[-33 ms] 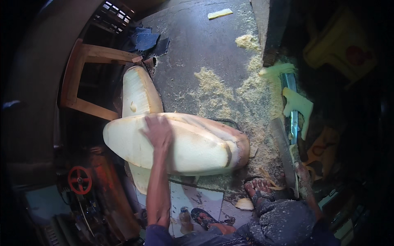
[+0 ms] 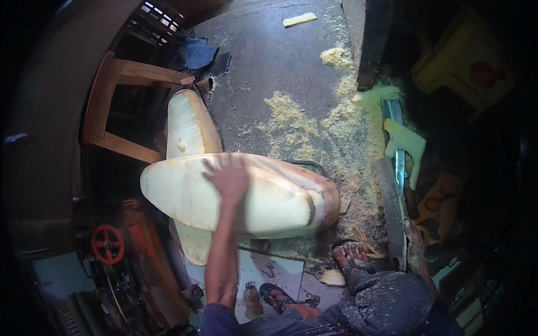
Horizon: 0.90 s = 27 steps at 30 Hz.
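Grey concrete floor (image 2: pixel 280 61), sawdust-strewn, bears foam cushion (image 2: pixel 269 196) under left hand (image 2: pixel 228 178).

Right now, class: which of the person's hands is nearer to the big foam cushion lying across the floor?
Left. The left hand lies flat on top of the foam cushion. The right hand is off to the cushion's right, beside the long saw blade, not touching the cushion.

Foam cushion (image 2: pixel 269 196) lies across another (image 2: pixel 188 126) — sawdust (image 2: pixel 314 123) rightward.

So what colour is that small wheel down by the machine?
The handwheel is red, seen in the head view.
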Each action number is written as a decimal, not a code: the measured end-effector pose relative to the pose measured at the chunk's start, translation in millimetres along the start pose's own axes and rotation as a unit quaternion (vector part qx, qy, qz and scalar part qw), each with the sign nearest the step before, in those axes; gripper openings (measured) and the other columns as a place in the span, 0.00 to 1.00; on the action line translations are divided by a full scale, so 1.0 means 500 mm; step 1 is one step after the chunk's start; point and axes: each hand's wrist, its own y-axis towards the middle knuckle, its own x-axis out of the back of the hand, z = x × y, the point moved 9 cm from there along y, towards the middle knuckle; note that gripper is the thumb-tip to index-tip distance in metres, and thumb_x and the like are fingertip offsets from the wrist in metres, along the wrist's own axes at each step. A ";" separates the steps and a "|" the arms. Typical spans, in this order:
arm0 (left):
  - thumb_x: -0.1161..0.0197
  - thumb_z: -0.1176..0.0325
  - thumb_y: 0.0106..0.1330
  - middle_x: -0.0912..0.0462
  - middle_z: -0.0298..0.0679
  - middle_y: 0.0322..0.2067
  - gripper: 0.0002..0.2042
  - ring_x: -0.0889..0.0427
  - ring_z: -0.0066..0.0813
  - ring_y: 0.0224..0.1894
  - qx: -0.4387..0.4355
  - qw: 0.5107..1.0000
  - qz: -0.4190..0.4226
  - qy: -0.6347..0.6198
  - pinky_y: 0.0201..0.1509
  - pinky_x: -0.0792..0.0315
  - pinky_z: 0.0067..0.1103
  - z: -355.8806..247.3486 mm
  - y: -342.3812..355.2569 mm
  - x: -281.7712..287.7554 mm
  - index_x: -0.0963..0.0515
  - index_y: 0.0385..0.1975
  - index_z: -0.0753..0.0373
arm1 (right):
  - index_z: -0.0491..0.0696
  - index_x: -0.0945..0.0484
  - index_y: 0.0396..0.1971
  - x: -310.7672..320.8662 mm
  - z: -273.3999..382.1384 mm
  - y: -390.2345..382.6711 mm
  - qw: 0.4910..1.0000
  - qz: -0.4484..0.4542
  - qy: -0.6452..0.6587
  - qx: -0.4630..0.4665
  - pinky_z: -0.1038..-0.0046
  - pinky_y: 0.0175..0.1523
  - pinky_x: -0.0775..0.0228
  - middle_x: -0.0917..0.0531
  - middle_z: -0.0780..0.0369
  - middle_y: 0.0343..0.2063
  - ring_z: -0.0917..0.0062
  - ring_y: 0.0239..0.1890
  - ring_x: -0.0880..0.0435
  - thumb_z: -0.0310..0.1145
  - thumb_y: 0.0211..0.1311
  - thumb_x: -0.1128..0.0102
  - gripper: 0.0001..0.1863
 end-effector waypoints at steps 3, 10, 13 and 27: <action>0.51 0.55 0.77 0.19 0.47 0.56 0.18 0.22 0.41 0.61 -0.354 0.903 0.245 -0.018 0.63 0.30 0.48 -0.298 -0.235 -0.043 0.19 0.54 0.56 | 0.45 0.33 0.73 -0.011 -0.020 -0.031 0.946 0.085 0.308 -0.056 0.62 0.66 0.26 0.22 0.52 0.65 0.58 0.64 0.22 0.31 0.70 0.39 0.32; 0.33 0.57 0.73 0.13 0.45 0.49 0.20 0.15 0.35 0.54 -0.498 0.717 0.153 -0.463 0.59 0.22 0.33 -0.255 -0.483 0.046 0.18 0.60 0.57 | 0.44 0.51 0.80 -0.047 0.102 0.018 0.956 -0.014 -0.063 0.287 0.65 0.48 0.15 0.29 0.44 0.68 0.61 0.60 0.18 0.32 0.65 0.38 0.46; 0.40 0.66 0.78 0.19 0.50 0.54 0.18 0.19 0.38 0.56 0.100 0.826 -0.045 -0.553 0.62 0.24 0.32 0.103 -0.293 -0.064 0.25 0.61 0.70 | 0.42 0.51 0.79 -0.068 0.102 0.049 0.933 -0.077 -0.169 0.307 0.69 0.45 0.17 0.23 0.48 0.59 0.65 0.54 0.15 0.31 0.64 0.36 0.47; 0.32 0.44 0.70 0.23 0.51 0.62 0.40 0.20 0.44 0.60 0.307 0.504 -0.141 -0.795 0.64 0.24 0.39 0.411 -0.230 -0.229 0.33 0.68 0.75 | 0.44 0.41 0.78 -0.168 -0.068 0.022 0.969 -0.042 -0.225 0.096 0.68 0.61 0.27 0.18 0.54 0.54 0.71 0.55 0.18 0.40 0.69 0.31 0.43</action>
